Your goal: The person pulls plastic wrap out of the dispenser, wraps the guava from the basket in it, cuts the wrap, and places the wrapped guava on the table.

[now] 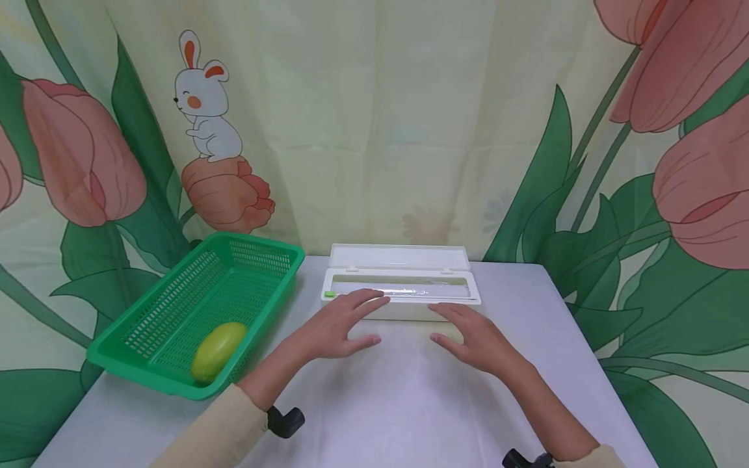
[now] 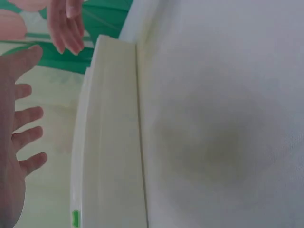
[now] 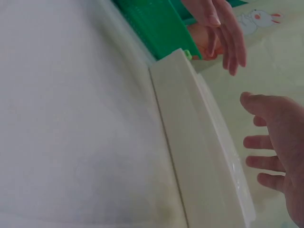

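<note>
A white cling film dispenser point(image 1: 404, 311) lies lengthwise at the back of the table, its lid point(image 1: 400, 256) raised. Clear film shows across the window in its top, and a small green slider point(image 1: 330, 294) sits at the left end. My left hand point(image 1: 345, 325) hovers before the left half of the box, fingers spread and holding nothing. On the other side, my right hand point(image 1: 476, 335) hangs near the front right part, thumb apart from the fingers, also without anything in it. Both wrist views show the box's plain front wall point(image 2: 116, 128) beside the hands.
To the left stands a green plastic basket point(image 1: 269, 325) with perforated walls. Inside it, near the front, lies a yellow-green oval fruit point(image 1: 219, 351). A white cloth point(image 1: 404, 403) covers the table. Behind hangs a curtain point(image 1: 433, 130) printed with tulips and a rabbit.
</note>
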